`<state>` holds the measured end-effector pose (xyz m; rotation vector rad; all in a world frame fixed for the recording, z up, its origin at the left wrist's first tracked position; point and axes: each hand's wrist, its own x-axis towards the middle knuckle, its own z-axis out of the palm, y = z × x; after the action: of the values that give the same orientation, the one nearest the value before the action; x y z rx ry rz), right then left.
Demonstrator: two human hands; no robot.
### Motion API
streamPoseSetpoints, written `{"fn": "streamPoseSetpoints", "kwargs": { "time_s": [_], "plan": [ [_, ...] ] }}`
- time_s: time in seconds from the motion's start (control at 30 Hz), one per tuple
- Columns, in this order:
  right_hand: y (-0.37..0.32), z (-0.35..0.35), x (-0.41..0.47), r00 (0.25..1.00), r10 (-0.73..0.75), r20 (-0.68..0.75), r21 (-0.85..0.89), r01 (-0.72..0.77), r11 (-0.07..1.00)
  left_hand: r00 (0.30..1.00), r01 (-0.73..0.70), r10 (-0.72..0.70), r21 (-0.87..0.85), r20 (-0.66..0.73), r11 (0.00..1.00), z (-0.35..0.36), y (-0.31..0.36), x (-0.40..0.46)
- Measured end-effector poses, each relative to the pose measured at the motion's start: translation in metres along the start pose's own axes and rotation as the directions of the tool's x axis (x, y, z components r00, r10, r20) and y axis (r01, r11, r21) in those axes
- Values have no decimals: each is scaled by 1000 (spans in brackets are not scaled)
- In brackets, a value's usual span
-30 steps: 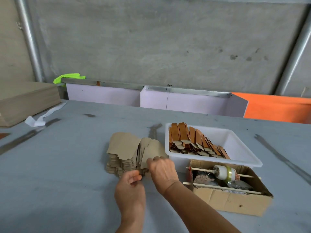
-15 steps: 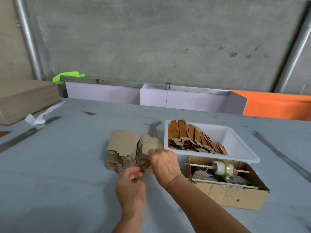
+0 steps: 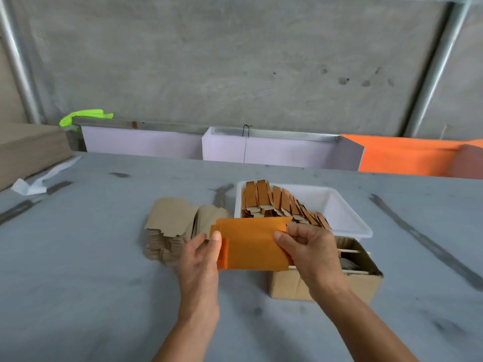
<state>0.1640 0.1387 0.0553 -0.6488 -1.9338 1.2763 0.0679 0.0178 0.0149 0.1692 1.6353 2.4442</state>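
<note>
A flat orange card blank (image 3: 251, 244) is held up over the grey table (image 3: 78, 257), its orange face toward me. My left hand (image 3: 201, 259) pinches its left edge with thumb on top. My right hand (image 3: 311, 254) grips its right edge, fingers curled over the corner. Behind and left lies a stack of brown card blanks (image 3: 172, 226), some leaning upright. A white tray (image 3: 339, 212) behind the card holds several folded orange-and-brown pieces (image 3: 277, 202) standing in a row.
An open cardboard box (image 3: 313, 286) with sticks and a spool sits just right of my hands, partly hidden by my right wrist. Lilac and orange panels (image 3: 274, 150) line the table's far edge. A brown board stack (image 3: 26, 150) and white strip (image 3: 39, 181) lie far left.
Both hands lifted one blank off the brown stack, drew it toward me and turned it so its orange face shows. The hands moved apart to its two ends.
</note>
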Motion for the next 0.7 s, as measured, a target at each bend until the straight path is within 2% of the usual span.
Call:
{"fn": "streamPoseSetpoints", "kwargs": {
  "time_s": [0.07, 0.13, 0.27, 0.37, 0.47, 0.57, 0.63, 0.7],
  "plan": [
    [10, -16, -11, 991, 125, 37, 103, -128, 986, 997, 48, -48, -3, 57, 999, 5, -3, -8],
    [19, -32, -21, 980, 192, 48, 128, -197, 972, 989, 95, -96, 9, 110, 995, 8, -9, -15],
    [36, -60, -39, 952, 298, 67, 199, -305, 931, 964, 130, -145, 77, 225, 988, 14, -20, -33],
    [45, -76, -48, 941, 326, 94, 265, -339, 903, 947, 92, -134, 153, 292, 984, 16, -28, -44],
    [50, -89, -56, 962, 264, 66, 278, -272, 921, 930, -5, -76, 219, 361, 976, 18, -32, -51],
    [54, -98, -64, 992, 100, 70, 203, -113, 973, 904, -193, 56, 288, 424, 938, 17, -34, -56],
    [60, -104, -69, 998, 6, 58, 64, -9, 998, 854, -353, 145, 352, 499, 867, 14, -37, -58],
    [68, -107, -77, 996, -71, 56, -128, 77, 989, 766, -528, 206, 414, 608, 742, 10, -40, -62]
  ]
}}
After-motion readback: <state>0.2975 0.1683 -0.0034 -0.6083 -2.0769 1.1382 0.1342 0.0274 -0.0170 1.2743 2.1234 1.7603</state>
